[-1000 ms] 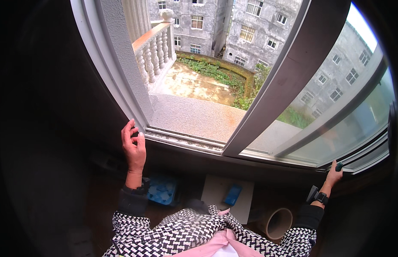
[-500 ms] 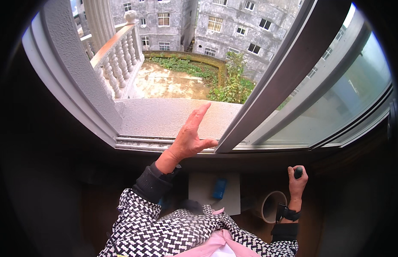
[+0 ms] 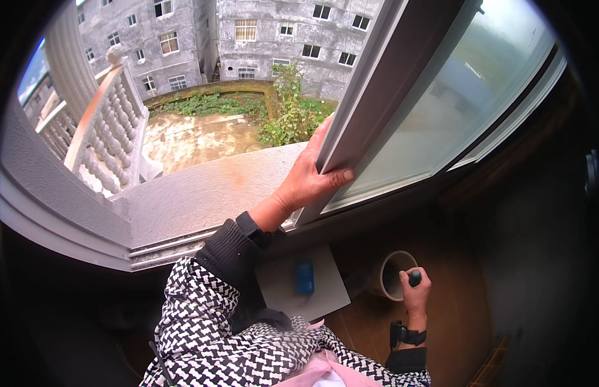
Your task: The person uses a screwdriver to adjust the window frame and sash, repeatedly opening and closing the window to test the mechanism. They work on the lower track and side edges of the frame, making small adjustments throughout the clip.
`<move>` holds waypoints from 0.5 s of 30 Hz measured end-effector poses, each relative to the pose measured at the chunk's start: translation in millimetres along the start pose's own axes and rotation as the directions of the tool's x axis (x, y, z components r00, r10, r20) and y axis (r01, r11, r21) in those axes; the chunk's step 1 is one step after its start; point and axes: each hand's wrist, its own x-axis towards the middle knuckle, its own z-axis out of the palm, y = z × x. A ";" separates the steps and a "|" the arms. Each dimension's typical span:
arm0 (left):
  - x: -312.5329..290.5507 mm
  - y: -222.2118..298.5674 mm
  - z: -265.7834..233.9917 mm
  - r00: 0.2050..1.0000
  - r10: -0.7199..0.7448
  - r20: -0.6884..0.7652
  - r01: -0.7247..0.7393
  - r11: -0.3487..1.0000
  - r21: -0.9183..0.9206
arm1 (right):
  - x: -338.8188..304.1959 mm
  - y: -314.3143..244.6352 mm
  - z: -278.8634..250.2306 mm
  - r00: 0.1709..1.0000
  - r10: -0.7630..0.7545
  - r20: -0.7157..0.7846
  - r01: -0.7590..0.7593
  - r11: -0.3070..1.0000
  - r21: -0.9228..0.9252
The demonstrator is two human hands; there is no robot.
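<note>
My left hand grips the edge of the grey sliding window sash, thumb on the inner face and fingers around the outer side. The frosted glass pane stretches to the right of it. My right hand is low at the right, closed around a small dark handle; what the handle belongs to is hidden. A dark watch sits on that wrist.
Below the sill lie a pale flat board with a small blue object on it and a tan roll of tape. Outside are a concrete ledge, a stone balustrade and grey buildings.
My left hand went from the left window frame across the sill to the sash edge and closed on it. My right hand dropped from the right sill, holding the dark handle.
</note>
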 end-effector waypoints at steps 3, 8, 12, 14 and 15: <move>8.7 -2.1 7.9 1.000 -0.016 0.021 0.014 0.996 0.093 | -4.9 -4.3 5.1 1.000 -0.011 0.019 0.010 0.999 0.032; 12.8 -10.5 16.5 0.998 0.055 0.006 -0.055 0.984 0.169 | -5.3 -11.0 17.5 0.999 -0.030 0.032 0.029 0.999 0.019; 10.7 -13.4 13.5 0.999 0.045 0.000 -0.044 0.986 0.164 | -2.2 -16.1 28.9 0.996 -0.061 0.062 0.059 0.998 0.029; 11.1 -11.9 13.1 0.995 0.097 -0.010 -0.092 0.970 0.225 | 1.3 -19.3 33.2 0.994 -0.088 0.066 0.087 0.996 0.013; 11.7 -10.9 13.6 0.994 0.107 -0.017 -0.101 0.971 0.218 | 3.5 -20.9 34.3 0.993 -0.095 0.063 0.095 0.995 0.007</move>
